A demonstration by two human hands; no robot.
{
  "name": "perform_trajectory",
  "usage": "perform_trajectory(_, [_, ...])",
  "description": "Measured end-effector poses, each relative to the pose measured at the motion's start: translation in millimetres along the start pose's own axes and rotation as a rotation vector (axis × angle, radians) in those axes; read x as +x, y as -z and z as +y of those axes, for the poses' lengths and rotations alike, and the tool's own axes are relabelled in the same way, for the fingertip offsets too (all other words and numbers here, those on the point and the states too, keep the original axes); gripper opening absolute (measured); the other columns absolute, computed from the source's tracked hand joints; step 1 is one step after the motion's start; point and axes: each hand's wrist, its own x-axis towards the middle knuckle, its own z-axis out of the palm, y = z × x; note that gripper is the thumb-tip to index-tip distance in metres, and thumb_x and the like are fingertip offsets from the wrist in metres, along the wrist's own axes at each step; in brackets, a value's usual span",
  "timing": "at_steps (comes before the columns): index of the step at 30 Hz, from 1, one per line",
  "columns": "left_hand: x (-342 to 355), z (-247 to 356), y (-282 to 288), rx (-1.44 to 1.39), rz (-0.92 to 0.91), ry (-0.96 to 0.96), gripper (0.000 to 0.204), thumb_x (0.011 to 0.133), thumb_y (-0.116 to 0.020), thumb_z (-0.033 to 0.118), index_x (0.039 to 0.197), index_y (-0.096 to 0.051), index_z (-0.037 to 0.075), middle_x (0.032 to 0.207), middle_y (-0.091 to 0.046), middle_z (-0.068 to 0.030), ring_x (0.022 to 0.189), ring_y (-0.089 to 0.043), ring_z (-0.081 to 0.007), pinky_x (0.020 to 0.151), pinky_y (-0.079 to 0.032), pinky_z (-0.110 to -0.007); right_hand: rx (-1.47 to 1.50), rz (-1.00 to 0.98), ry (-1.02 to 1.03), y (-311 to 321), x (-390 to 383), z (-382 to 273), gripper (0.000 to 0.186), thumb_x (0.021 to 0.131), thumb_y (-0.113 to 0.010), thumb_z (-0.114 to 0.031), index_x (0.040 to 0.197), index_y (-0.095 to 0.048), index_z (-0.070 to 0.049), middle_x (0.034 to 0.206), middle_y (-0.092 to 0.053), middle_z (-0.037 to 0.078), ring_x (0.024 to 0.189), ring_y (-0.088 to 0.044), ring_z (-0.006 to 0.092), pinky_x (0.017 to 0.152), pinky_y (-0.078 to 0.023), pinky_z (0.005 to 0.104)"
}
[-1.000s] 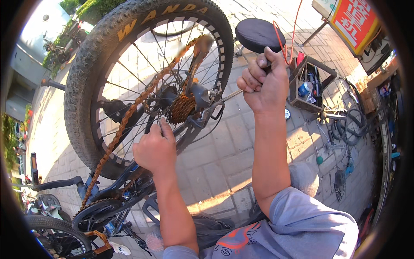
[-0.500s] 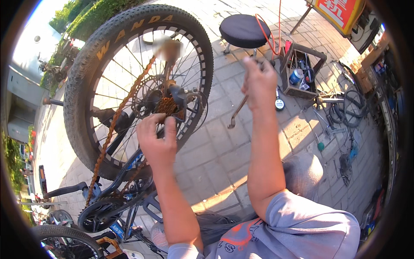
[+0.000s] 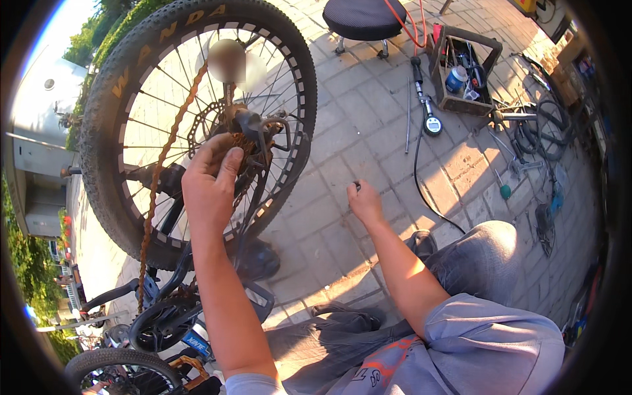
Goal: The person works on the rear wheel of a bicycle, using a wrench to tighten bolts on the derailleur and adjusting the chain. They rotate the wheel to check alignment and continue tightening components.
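In the head view, I have the left hand (image 3: 212,174) up at the bicycle's rear hub, its fingertips against or just in front of the rusty sprockets (image 3: 247,147); thumb and fingers stand slightly parted, and I cannot tell whether that grip pinches anything. The right hand (image 3: 365,201) sits low over the paving (image 3: 329,230), well apart from the wheel, its grip curled closed around a dark object (image 3: 357,185) that barely shows. The rusty chain (image 3: 153,191) hangs left of the left hand, across the spokes inside the big tyre (image 3: 100,138); a blurred patch hides its upper end. I judge that light, steady fingertips serve best here: I would guide the left ones around the sprocket teeth, support the chain against twisting, and hold the right hand clear of the spokes.
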Motion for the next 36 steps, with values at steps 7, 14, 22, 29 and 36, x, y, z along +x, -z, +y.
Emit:
perform_trajectory(7, [21.8,6.0,-22.7,0.001,0.221,0.033,0.048,0.091,-0.067,0.022,0.126,-0.054,-0.008,0.107,-0.063,-0.0115,0.092,-0.059,-0.0137,0.082,-0.047,-0.025,-0.338,-0.663,-0.218,59.8,11.2,62.3,0.024,0.081,-0.055,-0.013,0.079,-0.067,0.008,0.071,-0.067,0.023,0.066,-0.068,0.0323,0.065,-0.054,0.0424])
perform_trajectory(14, [49.2,-1.4,-36.2,0.061,0.165,-0.015,0.042,0.091,-0.066,0.024,0.116,-0.060,-0.009,0.094,-0.067,-0.0134,0.083,-0.059,-0.0158,0.076,-0.046,-0.026,-0.474,-0.508,-0.063,-22.2,-6.9,133.7,0.028,0.088,-0.057,-0.023,0.093,-0.064,0.004,0.082,-0.067,0.018,0.080,-0.067,0.0267,0.068,-0.051,0.0401])
perform_trajectory(22, [19.8,-1.1,-12.6,0.264,0.246,-0.002,0.042,0.094,-0.061,0.026,0.124,-0.058,-0.004,0.107,-0.065,-0.0134,0.088,-0.058,-0.0165,0.079,-0.046,-0.029,0.686,-0.337,0.152,-56.5,-60.5,5.0,0.029,0.097,-0.053,-0.031,0.106,-0.057,-0.003,0.085,-0.061,0.016,0.080,-0.060,0.0278,0.073,-0.047,0.0346])
perform_trajectory(29, [-55.0,-14.5,30.1,0.822,0.105,-0.138,0.032,0.091,-0.062,0.022,0.114,-0.062,-0.002,0.107,-0.062,-0.0160,0.098,-0.058,-0.0300,0.087,-0.045,-0.037,0.831,-0.339,0.550,-43.8,-34.9,-85.0,0.031,0.099,-0.051,-0.033,0.105,-0.057,-0.004,0.089,-0.060,0.013,0.080,-0.057,0.0236,0.072,-0.046,0.0327])
perform_trajectory(36, [-91.8,-34.3,29.7,1.077,0.201,-0.270,0.036,0.085,-0.066,0.014,0.117,-0.059,-0.001,0.112,-0.057,-0.0178,0.104,-0.050,-0.0350,0.091,-0.041,-0.044,0.690,-0.309,0.596,-7.9,-5.8,-106.2,0.045,0.095,-0.051,-0.046,0.076,-0.058,-0.005,0.060,-0.054,0.014,0.058,-0.054,0.0354,0.054,-0.043,0.0397])
